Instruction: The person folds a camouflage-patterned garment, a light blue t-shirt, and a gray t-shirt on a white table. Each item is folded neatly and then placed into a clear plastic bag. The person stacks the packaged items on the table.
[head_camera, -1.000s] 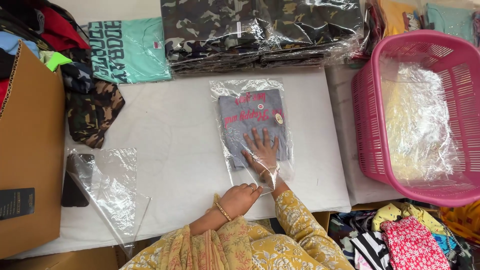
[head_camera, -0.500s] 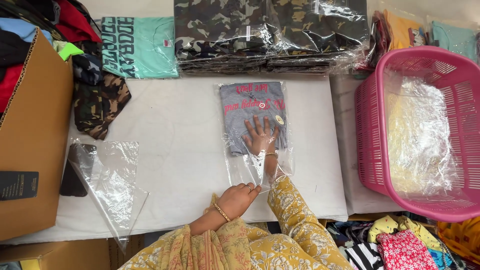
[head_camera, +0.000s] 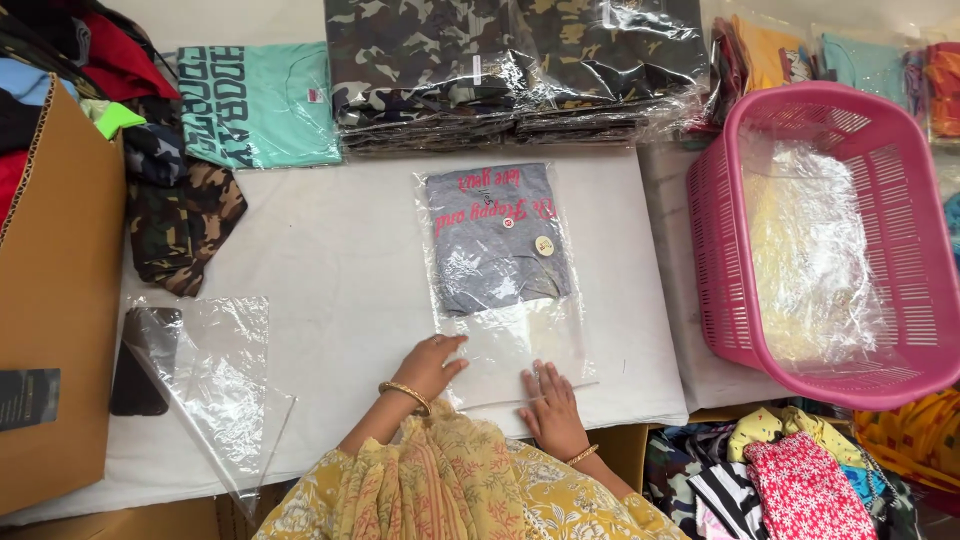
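A folded grey T-shirt with pink lettering (head_camera: 497, 240) lay inside a clear plastic sleeve bag (head_camera: 505, 300) flat on the white-covered table (head_camera: 340, 250), pushed to the bag's far end so that the empty open end reached toward the person. The left hand (head_camera: 430, 365) rested palm down on the near left corner of that empty part, fingers spread and gripping nothing; the right hand (head_camera: 548, 405) pressed flat on the near right edge, likewise spread open and holding nothing. With both palms down the slippery film was pinned taut and square, which seemed the reason for the posture.

A loose stack of empty clear bags (head_camera: 215, 385) lay to the left beside a dark phone (head_camera: 140, 360), within easy reach. A pile of bagged camouflage garments (head_camera: 510, 70) sat at the far edge of the table, with a turquoise printed shirt (head_camera: 258, 105) next to it. A pink plastic basket lined with clear film (head_camera: 720, 200) stood on the right, and a brown cardboard box (head_camera: 55, 330) on the left held loose clothes.
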